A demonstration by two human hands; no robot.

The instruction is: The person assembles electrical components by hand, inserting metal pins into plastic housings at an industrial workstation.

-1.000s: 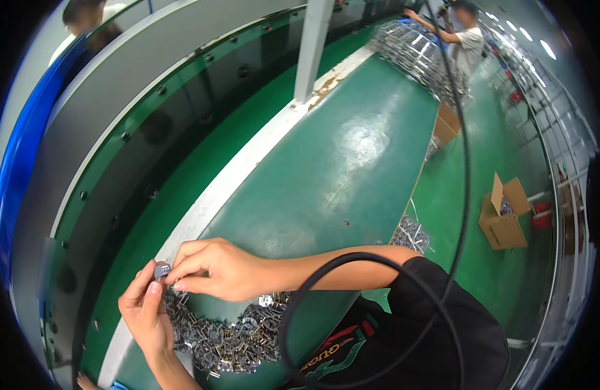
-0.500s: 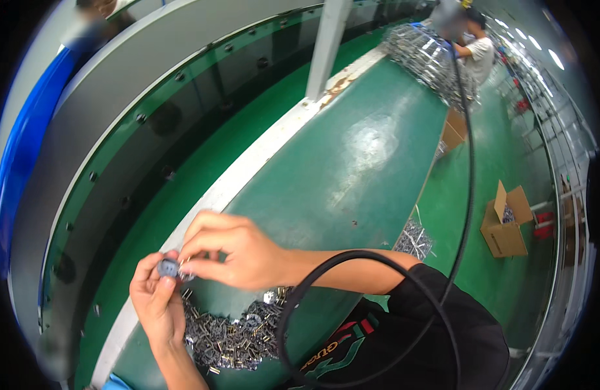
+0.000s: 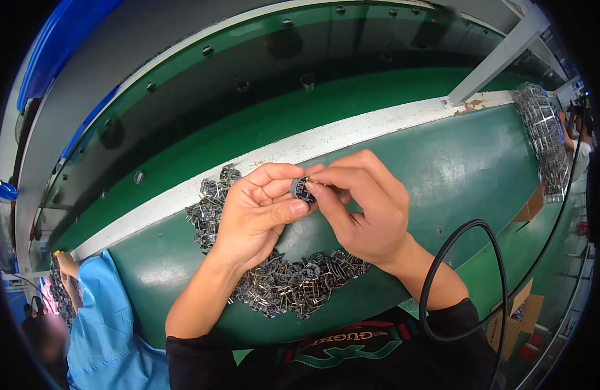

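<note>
My left hand [image 3: 251, 211] is closed, pinching a small round dark part with a grey rim [image 3: 302, 190] between thumb and fingers. At the part's upper edge, the thumb and forefinger of my right hand [image 3: 368, 205] pinch a tiny brass-coloured metal piece that touches it. Whether that piece is fixed to the round part I cannot tell. Below my hands a heap of small dark parts with metal prongs [image 3: 300, 286] lies on the green bench. Partly hidden behind my left hand is another heap of similar dark parts [image 3: 207, 207].
The green bench top [image 3: 469, 156] ends at a white ledge [image 3: 300, 146]. Stacked metallic parts [image 3: 540, 140] stand at the far right near a person. A black cable [image 3: 436, 266] loops by my right forearm. A blue-clothed person [image 3: 108, 318] works at left; an open carton [image 3: 514, 318] sits lower right.
The view has swung left, bringing the second heap and the blue-clothed person into sight. The round part now shows a dark face instead of a grey one; both hands stay together at it.
</note>
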